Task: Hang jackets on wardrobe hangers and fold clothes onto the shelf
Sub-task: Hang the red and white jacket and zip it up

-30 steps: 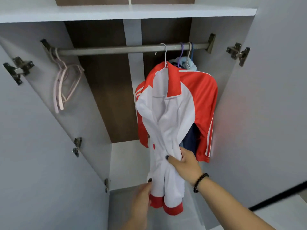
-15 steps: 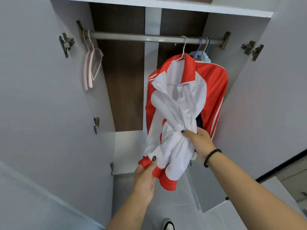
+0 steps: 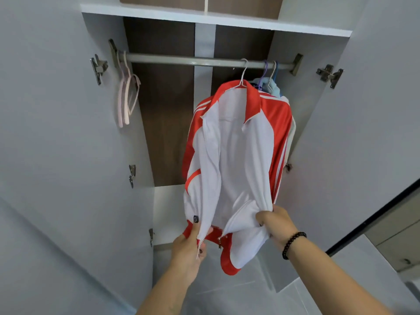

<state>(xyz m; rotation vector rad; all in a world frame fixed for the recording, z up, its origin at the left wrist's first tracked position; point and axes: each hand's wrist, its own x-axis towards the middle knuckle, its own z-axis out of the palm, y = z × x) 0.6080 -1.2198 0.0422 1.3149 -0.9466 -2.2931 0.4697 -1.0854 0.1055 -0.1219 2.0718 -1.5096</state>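
Observation:
A red and white track jacket [image 3: 236, 151] hangs on a white wire hanger [image 3: 243, 75] from the metal rail [image 3: 181, 61] of the open wardrobe. Its front is unzipped and spread apart. My left hand [image 3: 188, 244] pinches the left zipper edge near the red hem. My right hand [image 3: 275, 226], with a black bead bracelet, grips the right front panel at the bottom. Behind the jacket hang other clothes [image 3: 271, 86] on purple and blue hangers, mostly hidden.
Pink empty hangers [image 3: 127, 98] hang at the rail's left end. A white shelf [image 3: 216, 20] runs above the rail. Both wardrobe doors [image 3: 56, 144] stand open at left and right, with metal hinges [image 3: 329, 75]. Grey tiled floor [image 3: 227, 292] lies below.
The bunched jacket front has been pulled apart, so the white lining shows. My hands moved away from each other, left to the left edge, right to the right panel. The camera tilted upward slightly.

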